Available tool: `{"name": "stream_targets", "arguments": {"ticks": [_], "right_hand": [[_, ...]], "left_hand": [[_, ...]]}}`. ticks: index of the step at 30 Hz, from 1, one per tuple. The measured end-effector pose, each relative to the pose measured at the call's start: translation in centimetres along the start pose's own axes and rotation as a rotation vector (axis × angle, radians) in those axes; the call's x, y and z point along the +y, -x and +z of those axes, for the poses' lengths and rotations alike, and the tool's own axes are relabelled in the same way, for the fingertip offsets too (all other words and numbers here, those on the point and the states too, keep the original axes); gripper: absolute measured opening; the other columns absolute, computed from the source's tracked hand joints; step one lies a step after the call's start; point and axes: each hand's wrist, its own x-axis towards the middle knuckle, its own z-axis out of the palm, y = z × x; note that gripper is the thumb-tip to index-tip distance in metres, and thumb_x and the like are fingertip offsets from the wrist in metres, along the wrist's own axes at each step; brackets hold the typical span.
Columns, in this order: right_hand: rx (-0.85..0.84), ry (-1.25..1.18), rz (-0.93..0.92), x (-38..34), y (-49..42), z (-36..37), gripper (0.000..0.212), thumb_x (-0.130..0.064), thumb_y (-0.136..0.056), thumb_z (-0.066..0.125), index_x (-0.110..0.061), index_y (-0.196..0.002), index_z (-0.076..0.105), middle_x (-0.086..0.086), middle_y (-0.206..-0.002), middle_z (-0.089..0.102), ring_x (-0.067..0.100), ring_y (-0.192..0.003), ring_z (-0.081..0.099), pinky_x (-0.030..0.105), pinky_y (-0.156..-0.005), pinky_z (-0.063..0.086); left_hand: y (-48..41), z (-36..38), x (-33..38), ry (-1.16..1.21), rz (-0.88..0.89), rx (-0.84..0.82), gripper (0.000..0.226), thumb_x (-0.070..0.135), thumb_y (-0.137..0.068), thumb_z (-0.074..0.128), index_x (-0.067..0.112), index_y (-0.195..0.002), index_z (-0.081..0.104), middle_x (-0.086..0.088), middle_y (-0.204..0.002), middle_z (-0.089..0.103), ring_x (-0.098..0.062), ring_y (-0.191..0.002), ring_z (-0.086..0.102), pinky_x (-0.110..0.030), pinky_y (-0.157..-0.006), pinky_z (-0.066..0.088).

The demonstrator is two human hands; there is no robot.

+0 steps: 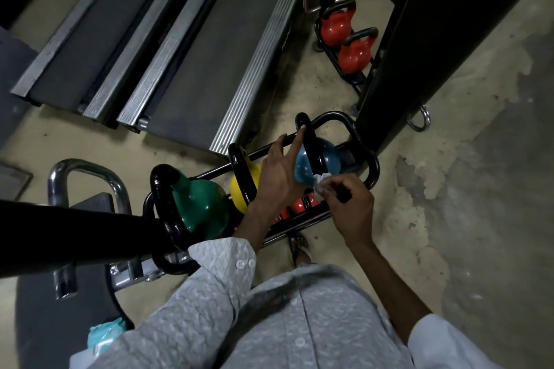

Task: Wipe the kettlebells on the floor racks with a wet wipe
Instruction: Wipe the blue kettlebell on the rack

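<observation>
On the near rack point(370, 172) stand, left to right, the green kettlebell point(201, 204), the yellow kettlebell point(238, 189) and the blue kettlebell point(328, 159), all with black handles. Your left hand point(277, 172) lies between yellow and blue, at 9 o'clock of the blue kettlebell. Its fingers are stretched out and grip nothing, and the index fingertip touches the blue one's handle point(310, 144). Your right hand point(352, 208) sits at 5 o'clock of the blue kettlebell. Its thumb and fingers pinch a crumpled white wipe point(322, 186) against the bell's near side, by the foot of the handle. Small red weights point(299, 205) show low in the rack beneath your hands; you cannot tell their kind.

At 8 o'clock of the rack a black bar point(75, 228) crosses in front of the green kettlebell's handle, with a chrome frame point(87, 165) behind it. A teal pack point(105, 335) lies at 7 o'clock beside your sleeve. Two treadmills point(90, 24) lie side by side at 10 to 12 o'clock. Your sandalled foot point(299, 246) stands at 6 o'clock, just beside the rack. At 1 o'clock a far rack holds two red kettlebells point(335, 27), and a black post point(419, 24) rises right of them. The floor point(449, 174) is worn, patchy concrete.
</observation>
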Motion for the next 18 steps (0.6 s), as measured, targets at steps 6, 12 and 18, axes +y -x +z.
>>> {"name": "stream_targets", "arguments": {"ticks": [6,12,18], "right_hand": [[0.101,-0.232,0.313,0.6,-0.6,0.4,0.011,-0.017,-0.09,0.074,-0.013,-0.101,0.075,0.0,-0.098,0.077,0.013,-0.092,0.073,0.022,-0.077,0.057],[-0.162,0.092,0.296,0.0,-5.1,0.0,0.018,-0.013,-0.099,0.06,-0.007,-0.11,0.074,-0.001,-0.094,0.07,0.008,-0.083,0.064,0.008,-0.069,0.046],[-0.488,0.252,0.421,-0.6,-9.0,-0.5,0.021,-0.02,-0.097,0.059,-0.013,-0.084,0.075,0.008,-0.082,0.074,0.019,-0.08,0.067,0.031,-0.076,0.049]], "left_hand": [[-0.1,0.1,0.2,0.049,-0.001,-0.026,0.135,0.044,-0.06,0.094,0.029,-0.162,0.007,-0.021,-0.162,0.022,-0.04,-0.146,0.029,-0.05,-0.109,0.04],[-0.1,0.2,0.4,0.067,-0.025,-0.033,0.137,0.057,-0.06,0.091,0.035,-0.162,0.002,-0.017,-0.164,0.02,-0.035,-0.15,0.023,-0.049,-0.114,0.033],[-0.1,0.3,0.7,0.021,-0.024,0.014,0.13,0.056,-0.065,0.088,0.029,-0.162,0.007,-0.019,-0.161,0.026,-0.036,-0.145,0.033,-0.046,-0.11,0.038]]}}
